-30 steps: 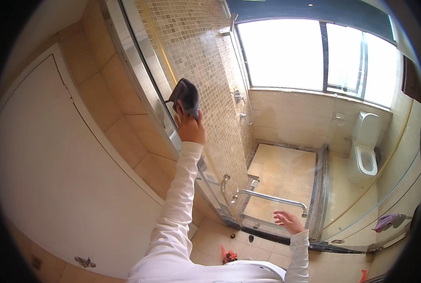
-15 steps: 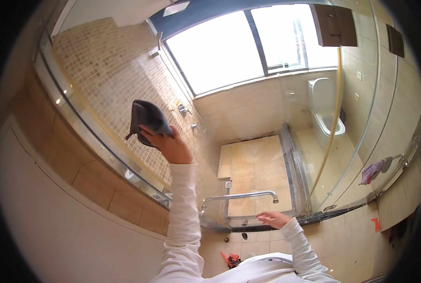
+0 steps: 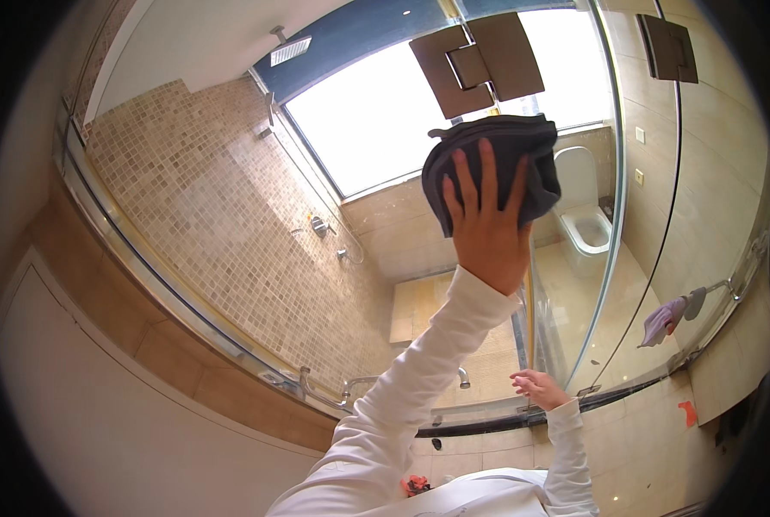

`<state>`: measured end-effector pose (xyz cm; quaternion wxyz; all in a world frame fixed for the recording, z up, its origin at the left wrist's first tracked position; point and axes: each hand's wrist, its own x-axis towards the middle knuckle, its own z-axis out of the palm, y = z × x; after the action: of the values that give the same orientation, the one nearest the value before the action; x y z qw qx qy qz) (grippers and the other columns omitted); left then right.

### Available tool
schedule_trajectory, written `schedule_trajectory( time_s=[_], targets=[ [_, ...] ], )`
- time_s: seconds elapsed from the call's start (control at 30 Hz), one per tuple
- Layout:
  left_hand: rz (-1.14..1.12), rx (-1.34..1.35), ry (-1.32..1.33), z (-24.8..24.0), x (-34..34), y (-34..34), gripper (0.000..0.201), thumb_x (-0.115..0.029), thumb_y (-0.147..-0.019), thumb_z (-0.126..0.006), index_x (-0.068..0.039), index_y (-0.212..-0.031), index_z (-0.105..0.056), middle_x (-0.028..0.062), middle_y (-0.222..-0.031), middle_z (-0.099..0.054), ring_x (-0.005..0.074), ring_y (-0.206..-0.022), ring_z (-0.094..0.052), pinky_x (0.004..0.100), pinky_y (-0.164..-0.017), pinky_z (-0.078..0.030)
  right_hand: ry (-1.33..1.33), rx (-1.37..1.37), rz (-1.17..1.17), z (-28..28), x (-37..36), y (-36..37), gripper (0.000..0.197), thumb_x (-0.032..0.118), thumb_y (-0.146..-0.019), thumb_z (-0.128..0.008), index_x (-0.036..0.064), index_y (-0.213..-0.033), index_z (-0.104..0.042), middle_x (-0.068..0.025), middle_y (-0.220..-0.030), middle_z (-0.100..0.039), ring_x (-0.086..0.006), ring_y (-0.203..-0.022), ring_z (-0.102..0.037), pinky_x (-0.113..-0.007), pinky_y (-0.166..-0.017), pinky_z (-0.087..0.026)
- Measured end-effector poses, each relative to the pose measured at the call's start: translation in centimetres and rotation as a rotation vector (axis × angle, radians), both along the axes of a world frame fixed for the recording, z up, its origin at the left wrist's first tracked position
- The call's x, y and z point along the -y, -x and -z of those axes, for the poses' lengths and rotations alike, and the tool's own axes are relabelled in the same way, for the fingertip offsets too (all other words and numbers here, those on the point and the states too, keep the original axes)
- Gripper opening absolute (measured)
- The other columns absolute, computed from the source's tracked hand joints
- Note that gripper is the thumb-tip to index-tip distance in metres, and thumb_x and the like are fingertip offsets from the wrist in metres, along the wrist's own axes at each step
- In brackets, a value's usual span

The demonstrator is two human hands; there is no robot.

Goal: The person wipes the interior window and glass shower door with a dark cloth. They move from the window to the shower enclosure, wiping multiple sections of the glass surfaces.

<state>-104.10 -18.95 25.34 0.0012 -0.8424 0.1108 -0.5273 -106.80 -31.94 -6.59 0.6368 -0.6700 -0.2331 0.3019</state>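
Observation:
My left hand (image 3: 490, 228) is raised with its fingers spread over a folded dark grey cloth (image 3: 536, 177), holding it flat against the glass shower door (image 3: 574, 284). The cloth sits just below a dark metal hinge (image 3: 478, 65). Lower down, my right hand (image 3: 542, 388) is held up near the glass, fingers loosely stretched out and nothing in them. Behind my left forearm, a curved chrome door handle (image 3: 350, 388) is partly hidden.
Through the glass stand a toilet (image 3: 585, 228), a mosaic wall (image 3: 204, 189) and a shower mixer (image 3: 319, 226). At right a purple cloth (image 3: 663, 322) hangs on a rail. Below lie a red and black bundle (image 3: 416, 485) and a red scrap (image 3: 687, 414).
My left hand has carried the cloth from the left to the right, up under the hinge. The view has shifted, and my right hand has moved slightly right.

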Motion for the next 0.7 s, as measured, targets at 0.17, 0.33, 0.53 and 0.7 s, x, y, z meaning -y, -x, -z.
schedule_trajectory(
  time_s=[0.17, 0.33, 0.53, 0.7],
  targets=[
    [0.002, -0.125, -0.048, -0.5, -2.6, 1.8, 0.065, -0.019, -0.074, -0.068, -0.027, -0.134, -0.046, 0.0160, -0.150, -0.020, 0.0416, -0.136, -0.017, 0.0548, -0.108, -0.015, 0.034, -0.072, 0.095, 0.1, -1.6, 0.1, 0.032, 0.028, -0.095, -0.049, 0.0027, -0.112, -0.059, -0.0080, -0.095, -0.065, -0.0152, -0.083, -0.062, -0.028, -0.072, -0.049],
    [-0.089, -0.083, -0.054, 0.1, -10.7, 6.1, 0.064, -0.015, -0.072, -0.069, -0.025, -0.132, -0.049, 0.0171, -0.149, -0.021, 0.0408, -0.137, -0.018, 0.0556, -0.108, -0.018, -0.031, -0.075, 0.006, -0.6, -7.7, 1.6, 0.031, 0.029, -0.095, -0.049, 0.0042, -0.109, -0.060, -0.0067, -0.094, -0.065, -0.0142, -0.081, -0.062, -0.027, -0.070, -0.049],
    [-0.373, -0.006, 0.028, 1.4, -26.0, 14.6, 0.055, -0.007, -0.069, -0.072, -0.007, -0.121, -0.055, 0.0213, -0.146, -0.023, 0.0423, -0.134, -0.022, 0.0518, -0.108, -0.024, -0.007, -0.072, -0.249, 0.3, -18.6, 6.4, 0.030, 0.029, -0.096, -0.048, 0.0060, -0.112, -0.059, -0.0071, -0.097, -0.064, -0.0144, -0.085, -0.062, -0.027, -0.073, -0.048],
    [-0.435, 0.184, 0.397, 1.6, -39.4, 20.6, 0.040, -0.022, -0.094, -0.045, 0.009, -0.119, -0.047, 0.0264, -0.141, -0.029, 0.0418, -0.130, -0.030, 0.0411, -0.107, -0.030, -0.027, -0.055, -0.379, 0.1, -24.6, 9.8, 0.033, 0.032, -0.095, -0.050, 0.0055, -0.113, -0.059, -0.0082, -0.100, -0.064, -0.0152, -0.088, -0.062, -0.028, -0.076, -0.049]
  ],
)
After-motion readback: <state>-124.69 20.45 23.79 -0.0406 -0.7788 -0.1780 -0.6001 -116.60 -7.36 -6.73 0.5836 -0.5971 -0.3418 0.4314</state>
